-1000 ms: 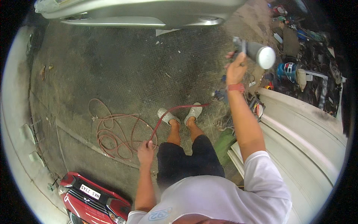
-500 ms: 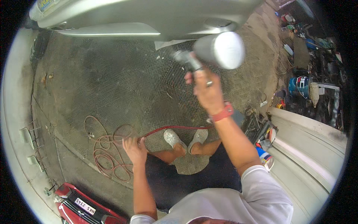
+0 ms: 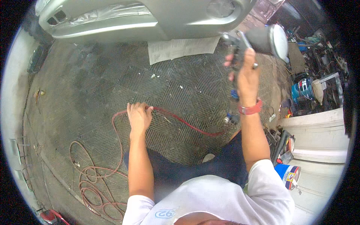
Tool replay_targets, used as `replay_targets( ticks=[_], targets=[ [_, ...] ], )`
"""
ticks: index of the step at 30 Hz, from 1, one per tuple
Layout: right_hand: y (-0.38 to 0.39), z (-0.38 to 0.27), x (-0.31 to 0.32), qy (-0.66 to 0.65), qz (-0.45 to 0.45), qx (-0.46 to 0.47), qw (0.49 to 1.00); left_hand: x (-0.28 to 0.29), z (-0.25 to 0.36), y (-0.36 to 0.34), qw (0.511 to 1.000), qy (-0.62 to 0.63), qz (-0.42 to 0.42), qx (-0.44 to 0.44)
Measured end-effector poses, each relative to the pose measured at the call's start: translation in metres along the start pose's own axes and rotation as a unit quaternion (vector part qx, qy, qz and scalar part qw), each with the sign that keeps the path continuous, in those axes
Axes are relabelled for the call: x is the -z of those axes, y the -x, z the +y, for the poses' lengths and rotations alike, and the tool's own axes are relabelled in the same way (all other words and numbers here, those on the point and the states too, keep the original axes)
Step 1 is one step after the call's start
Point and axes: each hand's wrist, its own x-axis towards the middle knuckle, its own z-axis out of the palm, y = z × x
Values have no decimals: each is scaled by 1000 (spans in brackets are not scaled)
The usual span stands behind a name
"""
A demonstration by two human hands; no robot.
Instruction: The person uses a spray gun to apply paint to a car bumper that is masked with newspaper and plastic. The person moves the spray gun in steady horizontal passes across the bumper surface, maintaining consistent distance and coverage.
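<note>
Right hand (image 3: 243,69) wrapped round a spray gun (image 3: 237,54), grey cup (image 3: 261,40) to its right; left hand (image 3: 140,118) closed on a red hose (image 3: 180,119), looped loosely over ribbed floor (image 3: 101,93); pale bumper (image 3: 176,28) ahead, paper sheet (image 3: 180,51) below its edge.

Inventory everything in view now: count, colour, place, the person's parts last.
spray gun: 1, dark with pale-ended cup, in right hand
hose: 1, red, from left hand to floor coils
bumper: 1, silver-grey, top
paper: count unclear, white, below bumper
bucket: 1, teal, right
can: 1, blue and white, lower right
panels: count unclear, white, right
clutter: many pieces, mixed colours, upper right
wall: 1, pale, left
partly visible object: 1, red, lower left
floor: 1, grey-brown, ridged, throughout
wristband: 1, red, right wrist
shirt: 1, white, bottom
shorts: 1 pair, dark, above shirt
left hand: 1, bare, on hose
right hand: 1, bare, on spray gun
</note>
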Motion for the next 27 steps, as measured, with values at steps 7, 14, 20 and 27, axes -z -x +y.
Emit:
replay_targets(
  ticks=[7, 14, 20, 27],
  targets=[
    [46, -28, -58, -117, -199, 8, 973, -35, -10, -1, 998, -1, -62, 15],
    [12, 32, 16, -18, -2, -22, 1000, -42, -2, 2, 994, 14, -112, 8],
    [-11, 77, 52, -33, 182, 14, 983, -38, -3, 11, 999, -7, -40, 21],
    [31, 112, -16, -68, 60, -5, 996, -8, 18, 12, 991, -47, 100, 81]
  ],
)
